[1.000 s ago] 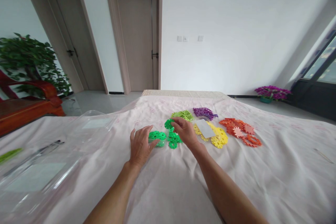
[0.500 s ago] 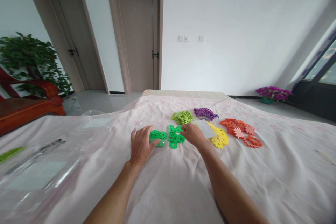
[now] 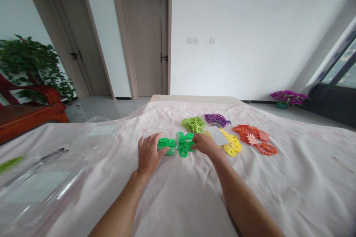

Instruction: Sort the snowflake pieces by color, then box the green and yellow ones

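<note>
My left hand (image 3: 150, 152) is curled round the left side of a small clear plastic container (image 3: 172, 152), its thumb along the near edge. Green notched plastic discs (image 3: 166, 142) lie inside. Just right of it, a loose pile of green discs (image 3: 183, 149) rests on the cloth. My right hand (image 3: 204, 143) reaches into that pile from the right, fingers bent and closed at a green disc; the fingertips are partly hidden. Beyond the right wrist sit yellow discs (image 3: 233, 146) and a clear piece with a pale square label (image 3: 217, 136).
Lime-green pieces (image 3: 193, 123), purple pieces (image 3: 216, 119) and orange-red pieces (image 3: 247, 134) are heaped farther back and right. Clear plastic trays (image 3: 80, 172) lie at the left, with a thin dark object (image 3: 59, 151) and a lime item (image 3: 10, 164). A pale cloth (image 3: 178, 200) covers the surface.
My right hand has lowered slightly and closed at the right edge of the loose green pile. My left hand stays on the container. The view has shifted a little.
</note>
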`<move>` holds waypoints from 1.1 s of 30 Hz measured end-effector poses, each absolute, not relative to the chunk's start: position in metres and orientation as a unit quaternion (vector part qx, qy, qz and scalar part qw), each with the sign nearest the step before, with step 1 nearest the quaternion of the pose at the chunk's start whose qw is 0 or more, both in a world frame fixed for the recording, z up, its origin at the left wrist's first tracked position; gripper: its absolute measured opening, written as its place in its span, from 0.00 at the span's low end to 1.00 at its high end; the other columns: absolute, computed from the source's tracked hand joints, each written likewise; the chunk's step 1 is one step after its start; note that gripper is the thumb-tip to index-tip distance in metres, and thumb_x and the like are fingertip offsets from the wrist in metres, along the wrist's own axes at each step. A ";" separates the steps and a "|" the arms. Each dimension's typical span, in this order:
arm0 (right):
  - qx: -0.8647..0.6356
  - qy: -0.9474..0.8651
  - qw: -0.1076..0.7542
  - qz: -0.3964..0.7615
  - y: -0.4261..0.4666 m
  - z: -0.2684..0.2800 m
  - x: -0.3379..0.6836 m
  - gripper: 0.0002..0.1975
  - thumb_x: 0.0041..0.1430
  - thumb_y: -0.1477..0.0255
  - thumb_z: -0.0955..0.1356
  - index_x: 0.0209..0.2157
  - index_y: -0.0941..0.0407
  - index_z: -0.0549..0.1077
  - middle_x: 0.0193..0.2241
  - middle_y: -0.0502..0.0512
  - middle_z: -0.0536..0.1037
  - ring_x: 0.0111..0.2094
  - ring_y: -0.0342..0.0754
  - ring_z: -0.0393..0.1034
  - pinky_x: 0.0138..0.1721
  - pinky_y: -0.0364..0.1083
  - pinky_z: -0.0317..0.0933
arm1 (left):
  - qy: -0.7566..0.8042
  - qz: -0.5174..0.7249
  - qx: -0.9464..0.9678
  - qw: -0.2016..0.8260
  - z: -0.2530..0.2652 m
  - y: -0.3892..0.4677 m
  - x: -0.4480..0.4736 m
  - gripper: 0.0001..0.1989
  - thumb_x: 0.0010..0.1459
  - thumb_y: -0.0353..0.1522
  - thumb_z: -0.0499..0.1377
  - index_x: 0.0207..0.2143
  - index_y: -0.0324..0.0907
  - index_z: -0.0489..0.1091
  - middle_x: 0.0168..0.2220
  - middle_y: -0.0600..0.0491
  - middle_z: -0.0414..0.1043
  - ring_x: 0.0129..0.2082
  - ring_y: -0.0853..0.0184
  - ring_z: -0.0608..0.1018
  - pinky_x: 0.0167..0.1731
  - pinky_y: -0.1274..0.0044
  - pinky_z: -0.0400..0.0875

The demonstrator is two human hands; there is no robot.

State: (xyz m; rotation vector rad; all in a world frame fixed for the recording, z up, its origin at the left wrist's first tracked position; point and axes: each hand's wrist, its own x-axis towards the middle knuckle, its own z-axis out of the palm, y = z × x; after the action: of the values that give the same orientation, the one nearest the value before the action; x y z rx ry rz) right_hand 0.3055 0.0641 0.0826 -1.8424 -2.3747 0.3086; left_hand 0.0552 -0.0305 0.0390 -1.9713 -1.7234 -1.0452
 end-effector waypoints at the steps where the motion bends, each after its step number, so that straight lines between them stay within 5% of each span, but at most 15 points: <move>1: -0.607 -0.785 0.067 0.108 0.064 0.083 0.306 0.14 0.45 0.68 0.74 0.37 0.53 0.77 0.34 0.54 0.78 0.37 0.51 0.72 0.30 0.42 0.54 | -0.603 -0.367 -0.690 0.160 0.039 -0.031 0.055 0.29 0.62 0.52 0.51 0.58 0.45 0.65 0.56 0.44 0.72 0.54 0.56 0.73 0.62 0.56 0.50; 8: -0.606 -0.775 0.131 0.117 0.066 0.083 0.308 0.08 0.46 0.71 0.72 0.32 0.54 0.75 0.29 0.50 0.76 0.31 0.46 0.70 0.27 0.41 0.49 | -0.602 -0.369 -0.689 0.161 0.041 -0.032 0.056 0.29 0.62 0.52 0.52 0.58 0.44 0.65 0.56 0.43 0.72 0.54 0.56 0.73 0.62 0.56 0.51; 20: -0.502 -0.736 0.419 0.174 0.053 0.101 0.278 0.08 0.50 0.66 0.71 0.30 0.56 0.71 0.25 0.48 0.75 0.27 0.44 0.68 0.27 0.42 0.55 | -0.603 -0.369 -0.691 0.148 0.040 -0.031 0.055 0.30 0.61 0.52 0.52 0.59 0.45 0.64 0.56 0.43 0.71 0.55 0.55 0.72 0.62 0.55 0.49; 29: -0.427 -0.787 0.389 0.220 0.039 0.096 0.263 0.09 0.55 0.72 0.69 0.39 0.54 0.75 0.36 0.51 0.80 0.34 0.45 0.74 0.36 0.42 0.63 | -0.603 -0.372 -0.690 0.151 0.041 -0.031 0.055 0.28 0.63 0.50 0.51 0.58 0.45 0.65 0.56 0.43 0.72 0.55 0.56 0.72 0.62 0.56 0.50; 33: -0.486 -0.811 0.287 0.156 0.044 0.099 0.274 0.07 0.55 0.74 0.68 0.35 0.54 0.77 0.34 0.52 0.81 0.35 0.46 0.73 0.36 0.42 0.60 | -0.604 -0.371 -0.689 0.154 0.040 -0.030 0.055 0.29 0.61 0.52 0.52 0.58 0.45 0.65 0.56 0.44 0.72 0.55 0.56 0.72 0.62 0.56 0.50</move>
State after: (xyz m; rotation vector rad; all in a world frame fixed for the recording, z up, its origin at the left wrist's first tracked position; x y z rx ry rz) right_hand 0.2745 0.0442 0.0986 -1.2975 -2.1675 0.4161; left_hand 0.0545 -0.0301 0.0400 -1.9740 -1.7311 -1.0637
